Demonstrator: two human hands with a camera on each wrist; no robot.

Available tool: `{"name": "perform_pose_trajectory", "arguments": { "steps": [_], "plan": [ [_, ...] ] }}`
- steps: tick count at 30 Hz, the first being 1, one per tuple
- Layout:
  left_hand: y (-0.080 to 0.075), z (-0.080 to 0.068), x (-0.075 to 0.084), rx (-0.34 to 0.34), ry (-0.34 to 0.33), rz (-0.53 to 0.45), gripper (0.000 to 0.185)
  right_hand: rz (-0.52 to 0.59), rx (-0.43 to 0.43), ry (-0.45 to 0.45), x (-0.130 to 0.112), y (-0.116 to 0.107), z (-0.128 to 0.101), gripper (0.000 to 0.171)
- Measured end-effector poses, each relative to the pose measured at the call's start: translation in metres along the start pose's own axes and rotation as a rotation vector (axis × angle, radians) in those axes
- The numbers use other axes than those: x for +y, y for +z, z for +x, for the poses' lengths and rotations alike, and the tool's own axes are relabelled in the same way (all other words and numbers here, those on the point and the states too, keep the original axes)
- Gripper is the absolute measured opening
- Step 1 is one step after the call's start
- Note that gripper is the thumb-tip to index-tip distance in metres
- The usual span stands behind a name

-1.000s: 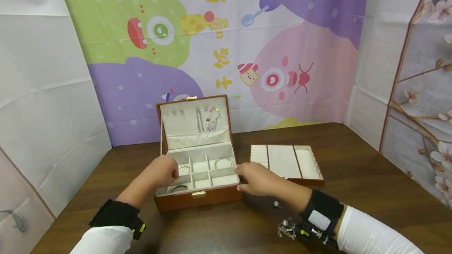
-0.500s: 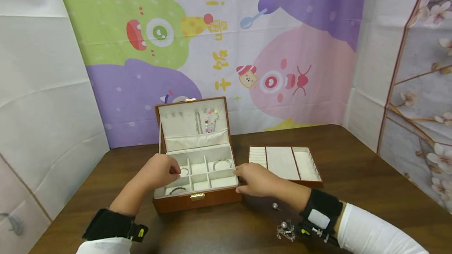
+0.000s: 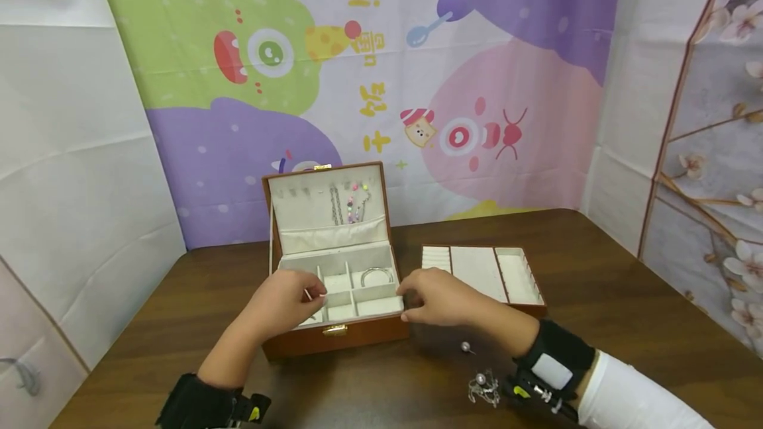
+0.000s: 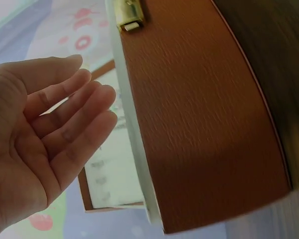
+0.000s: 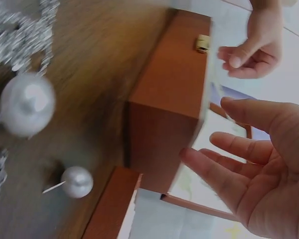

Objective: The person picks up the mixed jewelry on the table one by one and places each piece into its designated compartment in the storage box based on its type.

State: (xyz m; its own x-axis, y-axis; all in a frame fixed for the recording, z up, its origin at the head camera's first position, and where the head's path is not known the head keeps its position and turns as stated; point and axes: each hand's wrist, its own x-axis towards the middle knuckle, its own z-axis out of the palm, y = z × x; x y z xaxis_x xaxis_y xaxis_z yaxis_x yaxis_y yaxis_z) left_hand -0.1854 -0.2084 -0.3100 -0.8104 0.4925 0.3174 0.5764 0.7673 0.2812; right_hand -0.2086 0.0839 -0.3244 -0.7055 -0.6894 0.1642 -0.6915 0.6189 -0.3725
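From my seat, my left hand [image 3: 292, 298] hovers slack-fingered over the near-left cells of the open jewelry box [image 3: 334, 336] — box lying between both hands, long axis left-right — while my right hand [image 3: 438, 296], fingers loose and holding nothing, sits at its right edge.

The right hand [image 5: 269, 169] hovers with relaxed fingers just beside the corner of the brown jewellery box [image 5: 167, 104]. The left hand [image 5: 254, 45] hangs beyond it. Two pearl pins [image 5: 75, 181] and a silvery chain [image 5: 27, 25] lie on the worktop [image 5: 94, 59].
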Motion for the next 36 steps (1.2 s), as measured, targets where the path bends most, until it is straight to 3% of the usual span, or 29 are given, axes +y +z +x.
{"name": "perform_pose_trajectory", "arguments": {
  "steps": [14, 19, 26, 36],
  "plan": [
    [0.005, 0.004, 0.025, 0.021, -0.031, 0.005, 0.032, 0.029, 0.127, -0.012, 0.003, -0.02, -0.024, 0.028],
    [0.008, 0.002, 0.032, 0.006, 0.007, 0.009, 0.037, 0.036, 0.15, -0.008, 0.007, -0.024, -0.034, 0.025],
    [0.015, 0.0, 0.04, -0.022, -0.013, 0.011, 0.037, 0.02, 0.195, -0.004, 0.012, -0.024, -0.046, 0.027],
    [0.023, -0.001, 0.043, -0.021, 0.06, 0.039, 0.035, -0.016, 0.147, -0.009, 0.027, -0.031, -0.053, 0.028]
  ]
}}
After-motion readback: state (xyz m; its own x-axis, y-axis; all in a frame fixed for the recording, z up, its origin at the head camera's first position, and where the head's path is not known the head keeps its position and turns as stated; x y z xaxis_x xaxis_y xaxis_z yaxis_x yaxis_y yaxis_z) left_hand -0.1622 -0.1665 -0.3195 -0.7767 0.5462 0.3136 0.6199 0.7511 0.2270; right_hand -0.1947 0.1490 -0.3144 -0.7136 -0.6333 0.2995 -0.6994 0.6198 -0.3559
